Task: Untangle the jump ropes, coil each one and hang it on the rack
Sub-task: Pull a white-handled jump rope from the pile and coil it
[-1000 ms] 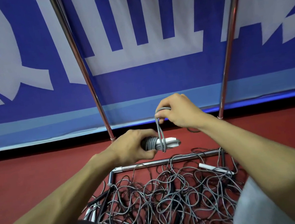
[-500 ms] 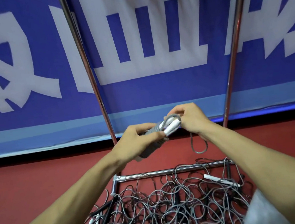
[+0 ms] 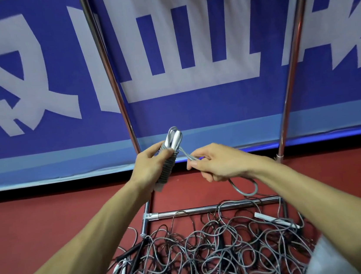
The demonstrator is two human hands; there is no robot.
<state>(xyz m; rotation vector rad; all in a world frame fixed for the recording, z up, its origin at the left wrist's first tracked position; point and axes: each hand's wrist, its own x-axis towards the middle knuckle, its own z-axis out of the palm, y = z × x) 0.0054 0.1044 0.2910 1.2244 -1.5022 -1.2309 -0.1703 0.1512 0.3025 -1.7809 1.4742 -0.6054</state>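
Observation:
My left hand (image 3: 150, 165) grips a jump rope bundle (image 3: 169, 158): white handles with grey cord wound tightly round them, tilted with its top end up and to the right. A cord loop passes over the top of the handles. My right hand (image 3: 218, 163) pinches the grey cord tail (image 3: 246, 189) just right of the bundle; the tail hangs below that hand in a small loop. Below lies a tangled pile of grey and black jump ropes (image 3: 211, 247) on the red floor, with a white handle (image 3: 273, 218) showing at its right.
The metal rack's two uprights (image 3: 108, 73) rise in front of a blue and white banner; the right upright (image 3: 291, 66) leans outward. Its low crossbar (image 3: 215, 207) runs just above the rope pile. Red floor (image 3: 49, 221) spreads to the left.
The bundle has risen and tipped from lying level to nearly upright. My right hand has come down off its top end to the right, drawing the cord tail with it.

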